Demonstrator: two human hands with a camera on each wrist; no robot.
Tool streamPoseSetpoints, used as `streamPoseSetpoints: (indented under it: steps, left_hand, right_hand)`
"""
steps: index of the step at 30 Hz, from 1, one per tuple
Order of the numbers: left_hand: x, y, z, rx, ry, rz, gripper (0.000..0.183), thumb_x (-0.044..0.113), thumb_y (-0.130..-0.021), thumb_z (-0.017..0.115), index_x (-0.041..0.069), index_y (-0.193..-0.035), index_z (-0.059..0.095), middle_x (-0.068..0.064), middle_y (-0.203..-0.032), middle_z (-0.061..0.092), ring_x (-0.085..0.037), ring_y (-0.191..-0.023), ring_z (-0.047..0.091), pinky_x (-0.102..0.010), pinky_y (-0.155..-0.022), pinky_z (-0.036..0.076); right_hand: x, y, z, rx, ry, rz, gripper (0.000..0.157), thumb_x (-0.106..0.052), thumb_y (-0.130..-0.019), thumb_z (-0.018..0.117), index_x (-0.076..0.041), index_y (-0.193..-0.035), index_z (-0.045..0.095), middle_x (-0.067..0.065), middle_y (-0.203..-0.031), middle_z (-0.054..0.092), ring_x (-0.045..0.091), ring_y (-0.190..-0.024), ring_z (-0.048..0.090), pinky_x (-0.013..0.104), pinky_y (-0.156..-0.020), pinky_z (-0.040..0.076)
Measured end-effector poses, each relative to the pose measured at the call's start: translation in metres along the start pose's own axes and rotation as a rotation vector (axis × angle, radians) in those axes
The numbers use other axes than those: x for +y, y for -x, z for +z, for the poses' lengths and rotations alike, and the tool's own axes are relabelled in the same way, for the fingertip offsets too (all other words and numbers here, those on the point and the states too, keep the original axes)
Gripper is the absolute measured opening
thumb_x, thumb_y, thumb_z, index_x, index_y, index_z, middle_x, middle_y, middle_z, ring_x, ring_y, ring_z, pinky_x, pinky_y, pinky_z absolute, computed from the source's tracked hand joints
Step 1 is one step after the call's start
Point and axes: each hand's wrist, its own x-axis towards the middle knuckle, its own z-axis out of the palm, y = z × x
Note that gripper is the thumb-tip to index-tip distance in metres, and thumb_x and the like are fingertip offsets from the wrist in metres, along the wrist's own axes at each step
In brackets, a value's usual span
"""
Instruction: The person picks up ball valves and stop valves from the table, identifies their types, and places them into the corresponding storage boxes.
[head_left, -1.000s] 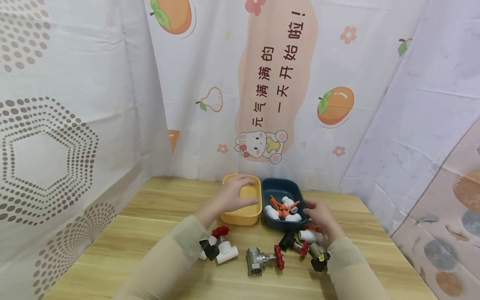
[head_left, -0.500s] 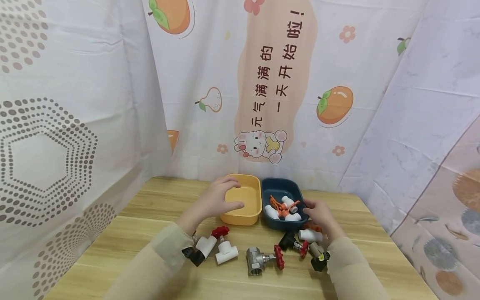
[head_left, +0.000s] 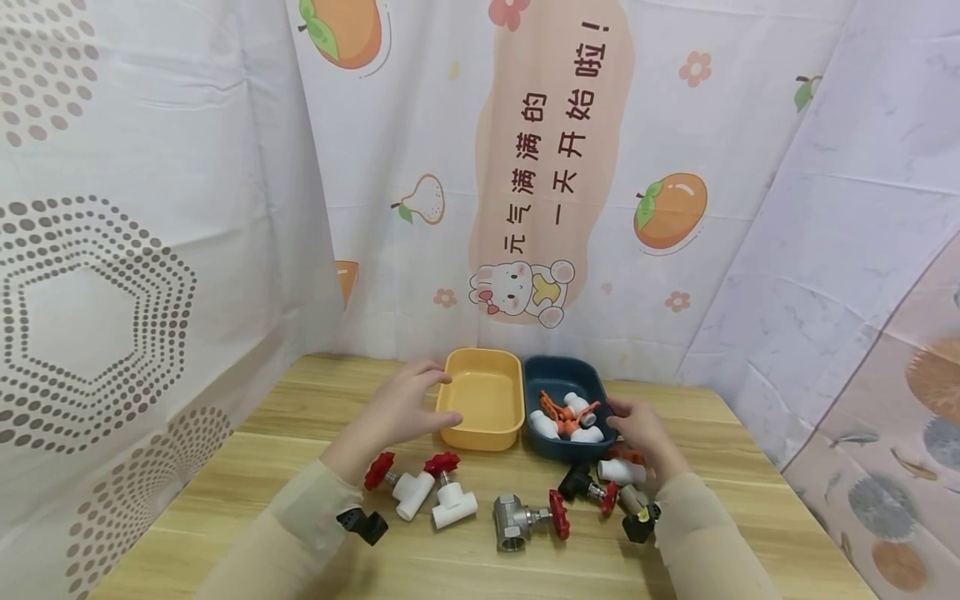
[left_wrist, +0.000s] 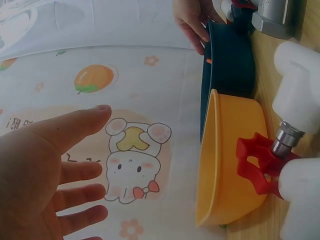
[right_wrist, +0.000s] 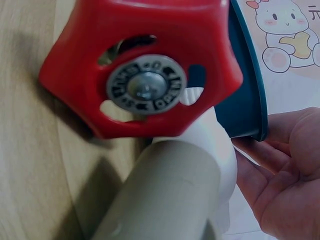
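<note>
My left hand (head_left: 397,408) hovers beside the left rim of the yellow bin (head_left: 480,442), fingers spread and holding nothing. In the left wrist view that hand (left_wrist: 55,165) appears apart from the bin. My right hand (head_left: 637,425) holds the right rim of the dark blue bin (head_left: 555,450); some of its fingers are hidden behind the wall in the right wrist view. White valves (head_left: 543,425) with orange handles (head_left: 564,423) lie inside the blue bin.
In front of the bins lie two white tee valves (head_left: 453,505) with red handwheels, a metal valve (head_left: 512,521) with a red handwheel, a black valve (head_left: 577,482) and a white fitting (head_left: 621,472). Patterned curtains (head_left: 420,275) close off the back and sides.
My left hand has moved left from over the yellow bin to its left rim, uncovering the bin's inside and the left tee valve. The right hand stays on the blue bin.
</note>
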Motion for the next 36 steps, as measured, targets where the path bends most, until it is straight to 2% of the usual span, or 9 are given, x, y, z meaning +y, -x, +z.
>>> streamPoseSetpoints:
  steps: [8, 14, 23, 30, 36]
  left_hand:
    - [-0.016, 0.011, 0.000, 0.007, 0.020, -0.037, 0.065, 0.048, -0.080, 0.085, 0.011, -0.130, 0.068, -0.008, -0.138, 0.059, -0.033, -0.128, 0.053, -0.055, -0.105, 0.044]
    - [-0.030, 0.017, -0.002, -0.004, 0.040, -0.056, 0.067, 0.056, -0.079, 0.083, 0.014, -0.129, 0.068, -0.007, -0.138, 0.059, -0.032, -0.129, 0.052, -0.055, -0.105, 0.045]
    - [-0.047, 0.026, -0.005, -0.035, 0.069, -0.071, 0.074, 0.063, -0.080, 0.078, 0.012, -0.132, 0.066, -0.012, -0.144, 0.056, -0.035, -0.134, 0.047, -0.058, -0.107, 0.042]
    - [-0.056, 0.030, -0.005, -0.044, 0.081, -0.069, 0.066, 0.052, -0.080, 0.084, 0.012, -0.130, 0.067, -0.011, -0.141, 0.057, -0.035, -0.131, 0.050, -0.058, -0.106, 0.043]
    - [-0.064, 0.034, -0.003, -0.099, 0.098, -0.081, 0.066, 0.048, -0.078, 0.086, 0.014, -0.131, 0.067, -0.011, -0.141, 0.057, -0.035, -0.131, 0.051, -0.057, -0.106, 0.043]
  right_hand:
    - [0.000, 0.000, -0.001, -0.005, 0.008, 0.005, 0.051, -0.001, -0.101, 0.055, 0.006, -0.150, 0.043, 0.035, -0.144, 0.048, 0.034, -0.107, 0.067, 0.045, -0.077, 0.061]
    - [0.001, -0.002, -0.001, -0.004, 0.005, 0.009, 0.051, -0.001, -0.101, 0.055, 0.006, -0.150, 0.043, 0.033, -0.145, 0.048, 0.034, -0.107, 0.067, 0.045, -0.076, 0.061]
    - [0.001, -0.003, -0.001, -0.002, -0.002, 0.004, 0.051, -0.001, -0.100, 0.056, 0.005, -0.150, 0.044, 0.034, -0.142, 0.050, 0.030, -0.100, 0.068, 0.045, -0.076, 0.061]
    - [-0.001, -0.001, -0.001, -0.006, -0.007, 0.010, 0.051, 0.000, -0.101, 0.055, 0.006, -0.150, 0.044, 0.034, -0.144, 0.048, 0.035, -0.109, 0.066, 0.046, -0.078, 0.061]
    - [-0.001, -0.001, -0.002, -0.011, 0.000, -0.003, 0.050, 0.001, -0.101, 0.055, 0.009, -0.148, 0.044, 0.035, -0.143, 0.048, 0.040, -0.112, 0.064, 0.047, -0.079, 0.060]
